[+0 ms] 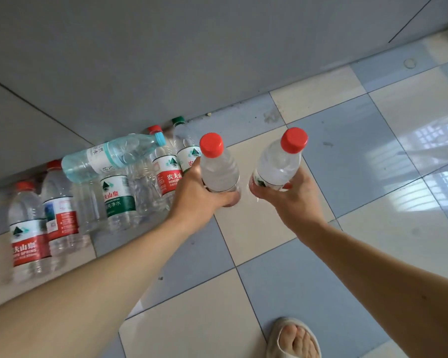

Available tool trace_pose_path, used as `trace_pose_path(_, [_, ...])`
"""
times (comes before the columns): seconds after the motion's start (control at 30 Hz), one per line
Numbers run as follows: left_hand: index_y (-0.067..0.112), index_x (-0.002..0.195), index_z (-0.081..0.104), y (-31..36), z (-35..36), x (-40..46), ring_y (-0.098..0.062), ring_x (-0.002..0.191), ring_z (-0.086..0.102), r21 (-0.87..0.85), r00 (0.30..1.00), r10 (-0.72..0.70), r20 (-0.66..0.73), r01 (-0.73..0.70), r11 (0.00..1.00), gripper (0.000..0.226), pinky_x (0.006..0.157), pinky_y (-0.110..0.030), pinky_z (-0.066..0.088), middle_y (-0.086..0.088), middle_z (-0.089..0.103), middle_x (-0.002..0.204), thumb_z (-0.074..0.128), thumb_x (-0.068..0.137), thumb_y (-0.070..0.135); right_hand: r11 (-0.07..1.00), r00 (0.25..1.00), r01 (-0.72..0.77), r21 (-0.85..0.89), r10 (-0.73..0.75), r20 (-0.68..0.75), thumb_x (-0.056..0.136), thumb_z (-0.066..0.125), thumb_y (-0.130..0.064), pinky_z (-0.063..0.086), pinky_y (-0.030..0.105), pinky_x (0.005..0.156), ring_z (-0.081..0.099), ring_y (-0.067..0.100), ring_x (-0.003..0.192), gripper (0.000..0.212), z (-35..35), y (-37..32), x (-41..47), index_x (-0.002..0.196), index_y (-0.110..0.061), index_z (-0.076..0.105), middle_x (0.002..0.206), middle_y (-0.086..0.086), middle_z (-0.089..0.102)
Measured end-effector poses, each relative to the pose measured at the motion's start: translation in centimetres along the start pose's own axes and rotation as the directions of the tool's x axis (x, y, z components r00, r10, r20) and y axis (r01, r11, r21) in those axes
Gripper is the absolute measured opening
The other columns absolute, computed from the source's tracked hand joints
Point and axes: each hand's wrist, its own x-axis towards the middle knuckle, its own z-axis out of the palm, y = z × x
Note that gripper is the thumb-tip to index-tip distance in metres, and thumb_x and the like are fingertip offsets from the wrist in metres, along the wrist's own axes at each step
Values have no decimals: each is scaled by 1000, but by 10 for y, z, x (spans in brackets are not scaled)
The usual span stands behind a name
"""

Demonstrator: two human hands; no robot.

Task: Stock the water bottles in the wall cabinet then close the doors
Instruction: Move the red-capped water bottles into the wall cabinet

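Note:
My left hand (199, 195) grips a clear water bottle with a red cap (217, 164) around its lower body, held upright above the floor. My right hand (287, 195) grips a second red-capped bottle (279, 161) the same way, just to the right of the first. Several more water bottles (114, 197) stand on the floor to the left against the grey cabinet front (192, 60). A light-blue-capped bottle (109, 158) lies across the tops of the standing ones. No open cabinet interior is in view.
The floor is glossy cream and blue tiles (321, 267). My foot in a pale slipper (292, 337) stands at the bottom edge. A dark seam (411, 20) runs through the grey panel at the upper right.

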Motion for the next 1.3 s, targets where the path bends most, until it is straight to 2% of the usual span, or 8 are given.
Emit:
trace_pose_path(0.13, [17,109,66,44,-33,-47,-10,85,73,-82,999,-36,8,37,996,69,76,-29,57,7,76,91,89,50,43,998,999,10,-69,-8,32,74,89,-36,49,9,64,64,-3,90,50,-20,-46,-49,116,-33,61,98,-15,71])
trace_pose_path(0.4, [31,109,63,179,-160,-106,0,84,70,-56,996,-33,-80,29,998,60,75,-24,53,17,75,91,96,59,37,990,987,129,-55,-122,108,71,90,-42,46,5,61,63,-10,89,50,-59,-230,-91,112,-36,64,93,-21,71])
trace_pose_path(0.53, [38,107,62,259,-231,-137,5,89,69,-60,987,22,-157,-32,998,67,75,-17,52,26,73,97,87,48,59,974,954,225,-22,-216,206,70,92,-39,45,3,60,59,-18,89,48,-80,-338,-109,104,-44,59,92,-27,69])
trace_pose_path(0.63, [39,106,62,324,-281,-166,5,87,70,-57,979,77,-190,-89,994,66,67,-9,51,23,74,95,89,49,58,955,921,297,0,-286,263,69,92,-38,48,8,74,64,-10,93,51,-103,-419,-134,109,-43,60,96,-28,69])
trace_pose_path(0.73, [40,107,64,390,-332,-202,1,90,71,-43,977,102,-187,-112,993,66,75,-15,53,20,75,98,92,50,58,930,876,367,-7,-343,338,67,92,-42,52,23,87,67,0,100,59,-130,-501,-170,117,-40,62,104,-21,71])
trace_pose_path(0.93, [32,117,65,503,-434,-272,1,96,71,-14,960,180,-216,-188,982,67,80,-15,52,19,76,103,95,58,45,916,818,398,46,-377,433,64,96,-31,53,19,82,70,-4,93,57,-172,-641,-243,110,-37,64,101,-23,75])
trace_pose_path(1.07, [28,124,65,582,-513,-305,-6,102,72,22,937,284,-205,-286,958,78,94,-35,55,13,77,108,95,55,49,889,767,445,107,-440,467,63,96,-30,56,14,78,70,-4,95,60,-174,-739,-281,115,-32,65,103,-19,75])
trace_pose_path(1.3, [25,125,66,704,-653,-367,-14,106,71,99,845,486,-221,-476,874,64,96,-42,56,5,76,112,92,67,24,790,725,560,251,-613,314,54,89,-47,58,21,72,73,3,87,54,-170,-920,-360,102,-47,66,96,-15,77])
